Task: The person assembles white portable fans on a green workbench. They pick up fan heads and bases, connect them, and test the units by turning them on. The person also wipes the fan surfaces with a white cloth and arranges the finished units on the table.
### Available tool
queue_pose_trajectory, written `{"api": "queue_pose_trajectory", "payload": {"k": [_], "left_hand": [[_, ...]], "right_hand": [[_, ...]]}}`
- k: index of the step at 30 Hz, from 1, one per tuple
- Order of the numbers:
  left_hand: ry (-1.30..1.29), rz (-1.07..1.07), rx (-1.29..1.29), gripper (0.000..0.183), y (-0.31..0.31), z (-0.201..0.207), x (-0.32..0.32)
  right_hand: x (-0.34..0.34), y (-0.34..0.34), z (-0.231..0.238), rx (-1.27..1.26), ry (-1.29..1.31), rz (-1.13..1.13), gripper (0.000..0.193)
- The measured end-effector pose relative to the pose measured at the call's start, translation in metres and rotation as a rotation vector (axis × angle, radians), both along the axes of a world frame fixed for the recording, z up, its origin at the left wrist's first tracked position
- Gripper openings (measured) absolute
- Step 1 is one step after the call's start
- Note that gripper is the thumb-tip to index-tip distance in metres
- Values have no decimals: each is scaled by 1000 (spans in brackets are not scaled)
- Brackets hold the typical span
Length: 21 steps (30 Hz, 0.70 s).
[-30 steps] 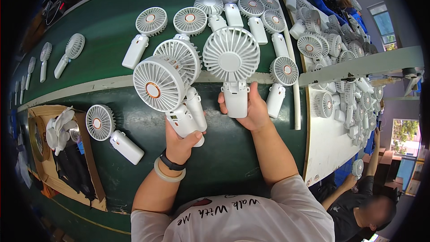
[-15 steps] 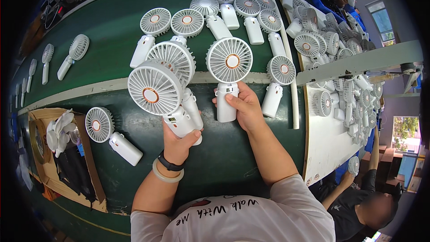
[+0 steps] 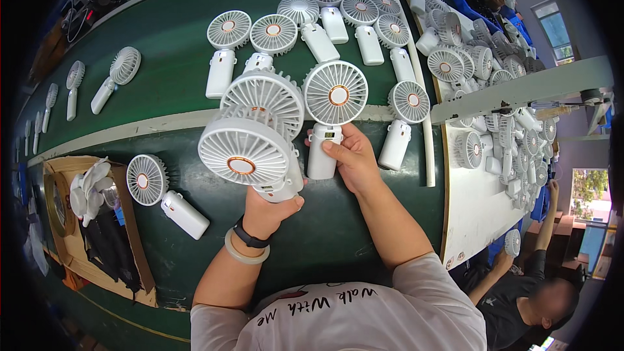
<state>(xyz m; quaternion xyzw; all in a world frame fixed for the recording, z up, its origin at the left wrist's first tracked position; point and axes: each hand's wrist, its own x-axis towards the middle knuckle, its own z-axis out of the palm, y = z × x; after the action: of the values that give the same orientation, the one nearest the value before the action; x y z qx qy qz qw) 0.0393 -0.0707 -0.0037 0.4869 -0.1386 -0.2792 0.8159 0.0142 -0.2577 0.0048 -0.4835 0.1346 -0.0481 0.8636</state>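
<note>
My left hand (image 3: 268,214) is closed round the handles of two white handheld fans, which overlap one another. The nearer fan (image 3: 244,155) is tilted with its round head toward me, and the other fan (image 3: 263,101) shows behind it. My right hand (image 3: 356,159) grips a third white handheld fan (image 3: 336,93) upright by its handle, thumb on the front just below a small lit display (image 3: 329,135). A single fan (image 3: 185,214) lies on the dark green bench to my left, and another fan (image 3: 394,145) lies right of my right hand.
Several fans (image 3: 273,34) lie on the green belt (image 3: 169,45) ahead, more at its left. A cardboard box (image 3: 133,247) with dark cloth stands at left. On the right, a white table (image 3: 460,214) carries a heap of fans, beneath a metal bar (image 3: 520,91). Co-workers sit beyond.
The left hand's fans have tipped and shifted right. The right hand's fan has dropped slightly, and its display now shows lit digits. Fans at the belt's left have slid rightward.
</note>
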Motion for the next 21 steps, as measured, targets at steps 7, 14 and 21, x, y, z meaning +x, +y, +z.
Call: {"api": "queue_pose_trajectory", "payload": {"k": [7,14,21], "left_hand": [[-121,-234,217,66,0,4,-7],[-964,-496,607,88,-11,80,-46],[-1155,505,1270,52,-56,42,95]], "right_hand": [[-14,25,16,4,-193,257,104],[-104,1,38,-31,-114,101,109],[-264,-98,72,-482,420,-190,100]]}}
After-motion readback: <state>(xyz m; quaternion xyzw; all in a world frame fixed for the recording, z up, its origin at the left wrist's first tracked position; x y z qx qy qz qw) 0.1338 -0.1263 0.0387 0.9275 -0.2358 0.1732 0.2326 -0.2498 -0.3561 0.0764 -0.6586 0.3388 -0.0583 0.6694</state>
